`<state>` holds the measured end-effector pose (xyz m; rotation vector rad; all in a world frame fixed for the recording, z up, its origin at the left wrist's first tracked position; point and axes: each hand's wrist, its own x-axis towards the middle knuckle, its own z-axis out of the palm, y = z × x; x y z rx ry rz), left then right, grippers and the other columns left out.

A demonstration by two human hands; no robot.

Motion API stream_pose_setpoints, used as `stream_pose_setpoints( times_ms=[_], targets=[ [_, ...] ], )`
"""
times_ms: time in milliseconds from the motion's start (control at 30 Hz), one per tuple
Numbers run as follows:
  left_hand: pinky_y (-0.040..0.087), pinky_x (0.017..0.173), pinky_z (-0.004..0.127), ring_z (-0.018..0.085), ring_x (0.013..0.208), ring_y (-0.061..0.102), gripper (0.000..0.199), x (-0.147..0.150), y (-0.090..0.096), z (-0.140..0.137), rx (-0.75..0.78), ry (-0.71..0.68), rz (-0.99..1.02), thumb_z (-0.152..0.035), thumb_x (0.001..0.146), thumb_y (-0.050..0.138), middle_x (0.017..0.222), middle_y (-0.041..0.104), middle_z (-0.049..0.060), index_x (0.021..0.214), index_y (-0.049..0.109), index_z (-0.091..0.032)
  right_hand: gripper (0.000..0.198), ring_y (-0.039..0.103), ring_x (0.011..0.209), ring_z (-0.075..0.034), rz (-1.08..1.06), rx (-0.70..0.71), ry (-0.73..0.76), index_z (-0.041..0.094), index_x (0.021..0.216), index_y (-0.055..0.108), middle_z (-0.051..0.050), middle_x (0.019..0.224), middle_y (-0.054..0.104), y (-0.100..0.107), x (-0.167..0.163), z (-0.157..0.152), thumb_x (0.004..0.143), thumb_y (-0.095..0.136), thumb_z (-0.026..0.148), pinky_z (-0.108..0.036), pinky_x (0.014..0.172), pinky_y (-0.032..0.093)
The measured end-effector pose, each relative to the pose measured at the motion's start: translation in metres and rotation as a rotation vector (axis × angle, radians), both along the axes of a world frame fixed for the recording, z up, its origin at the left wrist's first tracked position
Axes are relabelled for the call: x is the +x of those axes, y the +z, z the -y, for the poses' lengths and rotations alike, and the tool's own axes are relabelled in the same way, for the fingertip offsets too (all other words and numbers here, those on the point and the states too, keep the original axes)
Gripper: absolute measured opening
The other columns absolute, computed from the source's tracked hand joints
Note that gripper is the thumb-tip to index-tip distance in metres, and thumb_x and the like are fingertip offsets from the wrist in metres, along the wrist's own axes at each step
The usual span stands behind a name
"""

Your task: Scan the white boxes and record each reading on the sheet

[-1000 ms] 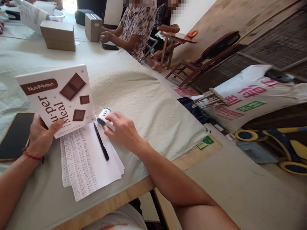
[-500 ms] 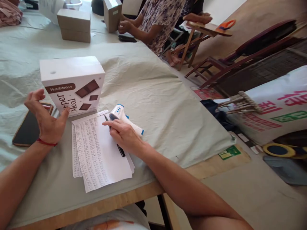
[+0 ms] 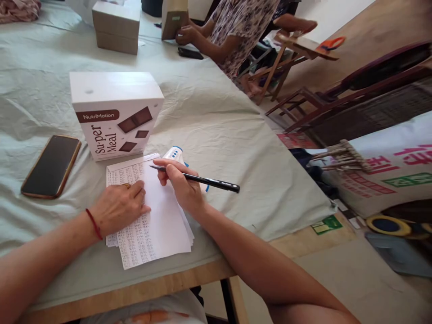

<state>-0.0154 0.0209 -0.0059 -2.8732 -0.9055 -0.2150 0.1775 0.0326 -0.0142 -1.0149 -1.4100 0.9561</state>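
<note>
My right hand grips a black pen, its tip pointing left, over the upper part of the paper sheets. Columns of small handwriting fill the left side of the top sheet; its right side is blank. My left hand lies on the written columns, thumb apart from the fingers, holding nothing. Behind the sheets stands a white NutriMotion box, upright. A white and blue infrared thermometer is partly hidden behind my right hand.
A phone lies on the cloth-covered table at left. Farther back are a cardboard box and another person's hands on a second carton. A wooden stool with orange scissors and a white sack are at right.
My left hand has left the white box's side and come down onto the sheets. The pen, earlier lying under my right hand, is now picked up in it. The view has shifted slightly.
</note>
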Motion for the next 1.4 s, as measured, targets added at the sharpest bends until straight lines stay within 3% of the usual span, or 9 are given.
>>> stream_pose_setpoints(
  times_ms=[167,300,433,833,1400],
  targets=[
    [0.049,0.049,0.033,0.021,0.062,0.066,0.044,0.011,0.003,0.014,0.062,0.056,-0.089,-0.046,0.093,0.066,0.112,0.068,0.022,0.099,0.069,-0.003,0.011,0.05,0.051,-0.011,0.102,-0.22,0.071,0.021,0.08,0.066,0.004,0.06,0.055,0.002,-0.006,-0.012,0.079,0.058,0.028,-0.028,0.053,0.046],
    [0.05,0.05,0.033,0.023,0.065,0.068,0.048,0.013,0.002,0.016,0.051,0.064,-0.076,-0.048,0.09,0.069,0.116,0.067,0.026,0.1,0.069,-0.002,0.007,0.053,0.06,-0.012,0.17,-0.118,-0.063,0.022,0.075,0.061,0.003,0.067,0.059,-0.009,-0.01,-0.017,0.07,0.06,0.026,-0.028,0.059,0.048],
    [0.051,0.053,0.033,0.022,0.067,0.068,0.048,0.011,0.002,0.017,0.046,0.057,-0.067,-0.048,0.092,0.067,0.119,0.067,0.028,0.103,0.069,-0.001,0.009,0.05,0.059,-0.013,0.233,-0.036,-0.146,0.024,0.065,0.053,0.004,0.062,0.055,-0.02,-0.01,-0.016,0.069,0.06,0.026,-0.03,0.061,0.047],
    [0.054,0.057,0.033,0.023,0.071,0.07,0.05,0.012,0.005,0.018,0.005,0.08,-0.114,-0.047,0.094,0.064,0.129,0.063,0.028,0.113,0.069,-0.001,0.012,0.046,0.06,-0.013,0.348,0.045,-0.052,0.023,0.065,0.049,0.003,0.062,0.053,-0.02,-0.008,-0.015,0.075,0.056,0.022,-0.029,0.061,0.044],
    [0.052,0.056,0.033,0.023,0.072,0.069,0.048,0.011,0.005,0.017,-0.024,0.083,-0.062,-0.044,0.094,0.065,0.123,0.065,0.028,0.112,0.066,0.0,0.012,0.047,0.06,-0.014,0.344,0.052,-0.05,0.024,0.065,0.047,0.004,0.062,0.053,-0.02,-0.009,-0.015,0.074,0.055,0.02,-0.03,0.061,0.044]
  ],
)
